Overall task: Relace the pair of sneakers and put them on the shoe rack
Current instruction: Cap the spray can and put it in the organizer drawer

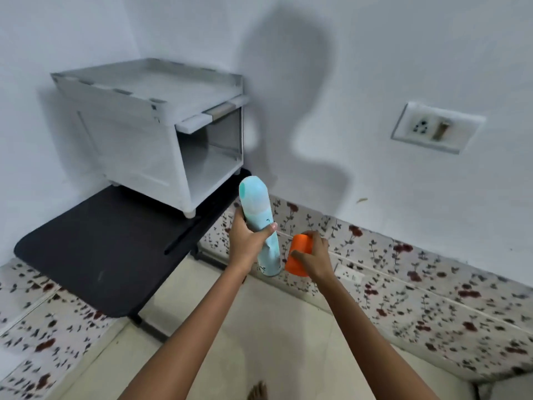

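Note:
My left hand point(248, 241) grips a light blue spray can point(261, 215) around its middle, holding it upright with its rounded top uncovered. Just to its right, my right hand point(313, 255) holds an orange cap point(298, 256) beside the can's lower part, apart from the top. A white box-shaped shoe rack point(138, 134) with an open, empty compartment stands in the corner on a low black table point(95, 255). No sneakers are in view.
White walls meet at the corner behind the rack. A wall socket point(435, 127) is at the right. Floral skirting tiles point(403, 272) run along the wall base above a beige floor. A bare foot point(258, 391) shows at the bottom edge.

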